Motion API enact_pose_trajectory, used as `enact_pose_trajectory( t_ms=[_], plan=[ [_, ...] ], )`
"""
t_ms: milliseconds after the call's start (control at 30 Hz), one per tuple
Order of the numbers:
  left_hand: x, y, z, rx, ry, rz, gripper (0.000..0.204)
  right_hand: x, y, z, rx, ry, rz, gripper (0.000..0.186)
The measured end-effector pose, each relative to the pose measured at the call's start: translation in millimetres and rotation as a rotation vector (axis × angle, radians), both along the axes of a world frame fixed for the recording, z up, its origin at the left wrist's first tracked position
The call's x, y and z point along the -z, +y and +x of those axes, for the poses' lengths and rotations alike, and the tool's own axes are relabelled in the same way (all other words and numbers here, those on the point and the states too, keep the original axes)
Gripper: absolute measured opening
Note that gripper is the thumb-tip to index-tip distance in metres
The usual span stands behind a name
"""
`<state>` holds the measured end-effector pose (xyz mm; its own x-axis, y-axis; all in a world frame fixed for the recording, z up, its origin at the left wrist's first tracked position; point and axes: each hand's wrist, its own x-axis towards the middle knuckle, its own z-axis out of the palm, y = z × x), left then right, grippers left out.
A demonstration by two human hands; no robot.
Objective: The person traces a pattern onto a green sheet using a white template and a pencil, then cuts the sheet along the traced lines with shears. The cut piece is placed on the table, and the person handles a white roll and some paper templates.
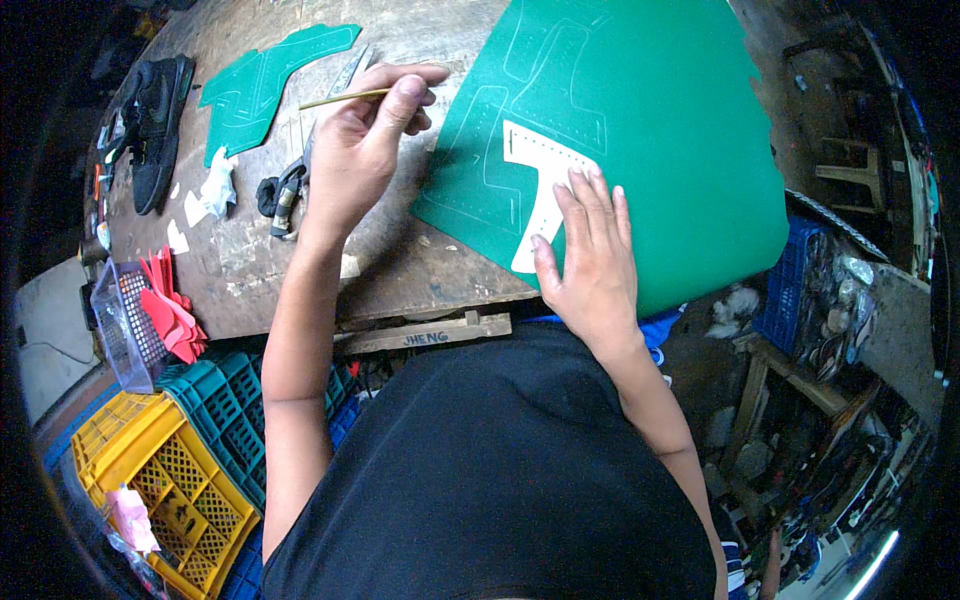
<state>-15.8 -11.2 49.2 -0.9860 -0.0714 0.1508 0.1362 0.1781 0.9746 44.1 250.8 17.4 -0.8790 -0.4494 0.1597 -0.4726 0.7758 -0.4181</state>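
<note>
My left hand (370, 140) pinches a thin brass-coloured stick (323, 102) above the wooden table, just left of a large green sheet (700, 160) marked with pale pattern outlines. My right hand (595, 250) lies open, fingers flat on a white perforated template (525, 145) resting on that sheet. Behind my left hand is a metal tool (355, 62), partly hidden. A green piece (255, 95) with white lines lies at the upper left, near crumpled white paper (218, 185) and a dark coiled object (270, 198).
A black shoe (155, 140) lies on the worn table (240, 280) at the left. A clear basket (115, 320) with red pieces (175, 320) sits at its corner. Yellow (180, 470) and teal crates (215, 395) stand below left; a blue crate (785, 285) and wooden frame (795, 375) are at right.
</note>
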Motion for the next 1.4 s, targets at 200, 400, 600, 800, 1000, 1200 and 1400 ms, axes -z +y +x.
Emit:
enact_pose_trajectory(
  t_ms=[200,400,600,800,1000,1200,1400],
  plan=[
    [4.7,27.5,-10.7,0.106,0.045,-0.242,0.018,-1.2,-5.6,4.9,0.014,-0.006,0.094,0.061],
    [13.3,60.5,-22.5,0.244,0.065,-0.269,0.014,-0.5,-4.7,3.2,0.02,-0.023,0.033,0.059],
    [15.6,84.6,-33.4,0.439,0.043,-0.356,0.012,-1.2,-4.0,3.3,-0.02,0.017,0.105,0.05],
    [17.2,93.5,-37.6,0.47,0.126,-0.406,0.011,-1.8,-5.0,2.3,-0.004,0.005,0.085,0.042],
    [20.7,94.0,-37.3,0.498,0.151,-0.447,0.012,-4.0,-4.9,2.3,-0.01,-0.004,0.083,0.04],
    [20.9,95.2,-38.0,0.515,0.141,-0.488,0.012,-5.3,-5.2,1.9,-0.019,-0.006,0.112,0.04],
    [19.4,89.7,-37.4,0.496,0.151,-0.536,0.01,-5.1,-7.2,1.7,0.011,0.017,0.153,0.045]
  ],
)
